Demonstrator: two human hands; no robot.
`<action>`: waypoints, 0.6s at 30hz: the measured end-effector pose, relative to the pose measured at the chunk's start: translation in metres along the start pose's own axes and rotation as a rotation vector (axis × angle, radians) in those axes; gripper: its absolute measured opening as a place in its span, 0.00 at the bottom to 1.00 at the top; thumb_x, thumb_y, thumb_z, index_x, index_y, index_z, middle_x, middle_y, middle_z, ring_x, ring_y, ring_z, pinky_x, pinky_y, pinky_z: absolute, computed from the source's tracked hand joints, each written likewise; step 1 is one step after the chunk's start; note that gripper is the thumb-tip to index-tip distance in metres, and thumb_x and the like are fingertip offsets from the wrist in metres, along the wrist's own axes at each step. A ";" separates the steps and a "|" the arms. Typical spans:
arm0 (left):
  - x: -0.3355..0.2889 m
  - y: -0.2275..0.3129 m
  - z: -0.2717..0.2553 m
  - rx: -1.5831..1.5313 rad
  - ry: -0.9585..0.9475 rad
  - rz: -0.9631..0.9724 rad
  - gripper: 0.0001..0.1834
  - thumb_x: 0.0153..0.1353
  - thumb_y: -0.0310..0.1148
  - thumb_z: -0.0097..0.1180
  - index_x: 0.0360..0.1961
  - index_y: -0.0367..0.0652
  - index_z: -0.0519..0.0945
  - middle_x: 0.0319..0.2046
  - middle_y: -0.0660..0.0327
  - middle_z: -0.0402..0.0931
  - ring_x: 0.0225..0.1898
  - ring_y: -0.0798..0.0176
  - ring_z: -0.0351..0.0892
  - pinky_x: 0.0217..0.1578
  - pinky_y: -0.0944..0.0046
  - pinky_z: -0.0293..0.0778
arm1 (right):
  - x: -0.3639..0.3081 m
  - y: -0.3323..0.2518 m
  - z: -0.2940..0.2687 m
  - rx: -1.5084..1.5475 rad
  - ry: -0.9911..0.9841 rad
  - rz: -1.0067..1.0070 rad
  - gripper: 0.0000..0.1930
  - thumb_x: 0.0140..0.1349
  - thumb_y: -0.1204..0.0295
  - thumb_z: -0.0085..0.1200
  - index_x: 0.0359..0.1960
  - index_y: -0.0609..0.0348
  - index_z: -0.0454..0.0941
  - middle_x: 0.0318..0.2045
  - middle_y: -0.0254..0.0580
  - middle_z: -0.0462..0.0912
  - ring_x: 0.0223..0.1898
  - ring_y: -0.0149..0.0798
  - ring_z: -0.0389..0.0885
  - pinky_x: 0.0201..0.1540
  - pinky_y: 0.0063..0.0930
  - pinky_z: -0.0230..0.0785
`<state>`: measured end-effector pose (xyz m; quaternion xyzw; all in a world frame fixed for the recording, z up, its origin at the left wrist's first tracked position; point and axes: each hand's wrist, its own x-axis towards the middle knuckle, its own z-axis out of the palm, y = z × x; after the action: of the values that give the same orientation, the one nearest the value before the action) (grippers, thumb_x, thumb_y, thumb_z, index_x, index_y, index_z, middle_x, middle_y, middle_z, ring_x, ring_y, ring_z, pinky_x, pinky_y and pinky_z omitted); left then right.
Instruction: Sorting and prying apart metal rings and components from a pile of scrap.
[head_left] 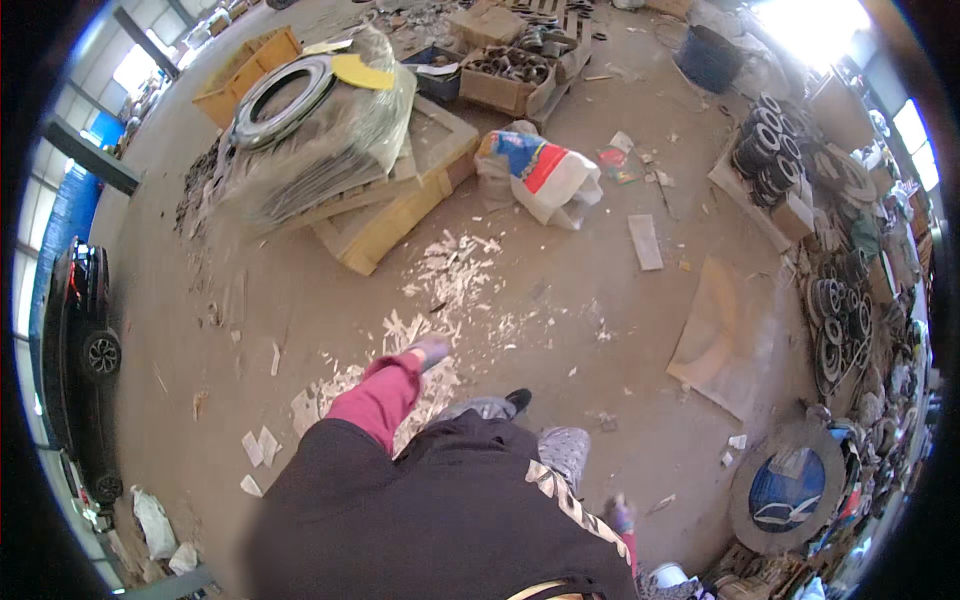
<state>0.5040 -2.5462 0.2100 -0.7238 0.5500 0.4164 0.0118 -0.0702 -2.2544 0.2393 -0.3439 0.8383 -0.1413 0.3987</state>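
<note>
My left hand point(432, 350) reaches forward from a dark red sleeve, above pale scraps point(455, 270) strewn on the floor. It looks greyish purple, and its fingers are too small and blurred to make out. Low at my right side hangs my right hand point(622, 512), mostly past the edge of my dark top point(450, 510); its fingers are unclear too. I see nothing plainly held in either hand. One dark shoe point(518, 400) shows beneath me on the floor.
Ahead stands a yellowish crate point(390, 225) with a plastic-wrapped stack point(320, 165) and a metal ring point(285, 100). A white, red and blue sack point(550, 180) lies beside it. Cardboard point(725, 340) and stacked rings point(770, 150) are rightward; a black car point(90, 350) is left.
</note>
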 end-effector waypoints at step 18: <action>0.195 0.319 -0.012 -0.034 -0.036 -0.178 0.26 0.55 0.50 0.43 0.44 0.39 0.76 0.40 0.49 0.77 0.41 0.50 0.76 0.45 0.58 0.68 | 0.570 -0.178 -0.261 0.526 -0.041 0.051 0.14 0.63 0.54 0.42 0.33 0.50 0.71 0.24 0.28 0.69 0.26 0.31 0.65 0.28 0.31 0.62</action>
<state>0.2632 -2.8315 0.2387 -0.7624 0.4759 0.4359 0.0463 -0.4414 -2.7857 0.1728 -0.2100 0.7730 -0.3372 0.4947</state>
